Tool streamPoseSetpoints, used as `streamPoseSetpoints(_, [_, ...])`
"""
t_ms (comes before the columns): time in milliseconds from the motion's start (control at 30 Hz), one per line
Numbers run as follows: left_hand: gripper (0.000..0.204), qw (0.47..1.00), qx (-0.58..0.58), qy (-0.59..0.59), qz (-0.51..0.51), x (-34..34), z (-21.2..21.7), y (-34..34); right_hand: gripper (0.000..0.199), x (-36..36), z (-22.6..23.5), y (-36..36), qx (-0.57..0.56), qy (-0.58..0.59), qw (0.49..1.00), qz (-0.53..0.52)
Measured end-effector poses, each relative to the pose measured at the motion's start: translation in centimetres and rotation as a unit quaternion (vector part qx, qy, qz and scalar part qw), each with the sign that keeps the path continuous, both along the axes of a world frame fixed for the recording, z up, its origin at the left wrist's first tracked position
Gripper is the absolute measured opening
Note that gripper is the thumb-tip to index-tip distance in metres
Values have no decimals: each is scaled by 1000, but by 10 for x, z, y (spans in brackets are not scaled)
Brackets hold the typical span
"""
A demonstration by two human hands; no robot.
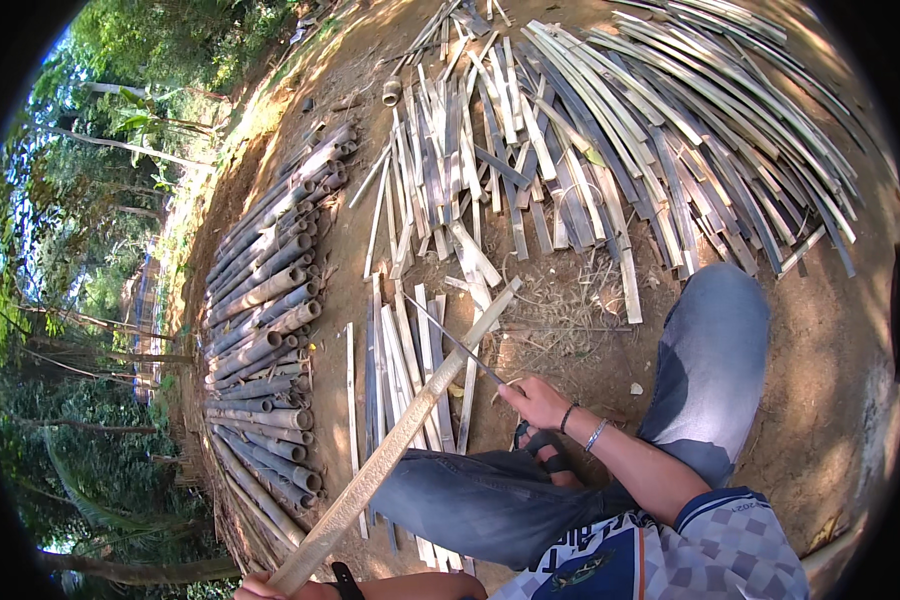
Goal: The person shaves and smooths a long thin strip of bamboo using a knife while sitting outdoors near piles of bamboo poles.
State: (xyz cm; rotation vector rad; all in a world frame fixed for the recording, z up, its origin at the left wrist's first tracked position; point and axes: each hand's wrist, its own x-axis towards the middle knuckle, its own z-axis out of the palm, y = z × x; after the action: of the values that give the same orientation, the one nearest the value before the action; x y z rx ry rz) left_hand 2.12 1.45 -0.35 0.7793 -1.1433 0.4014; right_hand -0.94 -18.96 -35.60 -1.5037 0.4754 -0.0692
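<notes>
A long bamboo strip [400, 430] slants across the view, from the lower left up to the middle, passing over my bent leg. Its lower end is in my left hand [260, 588], which is closed around it and partly cut off by the picture's edge. My right hand [538, 403] grips a knife, whose long thin blade [470, 357] crosses the strip near its upper end. The knife's handle is mostly hidden in my fist. Whether the blade touches the strip, I cannot tell. Just beyond lie several split bamboo slats [403, 345] on the dirt ground.
To the left is a stack of whole bamboo poles [270, 290]. Large heaps of split slats [660, 130] spread over the ground ahead and to the right. Fibrous shavings [560, 310] lie before me, beside my sandalled foot [545, 448]. Trees [90, 300] stand beyond the poles.
</notes>
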Motion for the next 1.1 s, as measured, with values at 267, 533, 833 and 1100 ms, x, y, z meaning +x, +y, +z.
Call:
streamPoseSetpoints(267, [69, 1000, -1, 11, 14, 5, 1, 5, 62, 11, -21, -5, 56, 13, 998, -26])
streamPoseSetpoints(533, [69, 999, -12, 15, 29, 3, -1, 6, 60, 8, -26, 1, -75, -73, 994, 28])
streamPoseSetpoints(833, [69, 999, -28, 14, 32, 2, -2, 1, 63, 14, -40, 1, 7, -56, 998, -9])
streamPoseSetpoints(1100, [71, 1000, -6, 13, 16, 3, 2, 4, 62, 19, -48, -12, 69, 99, 992, -36])
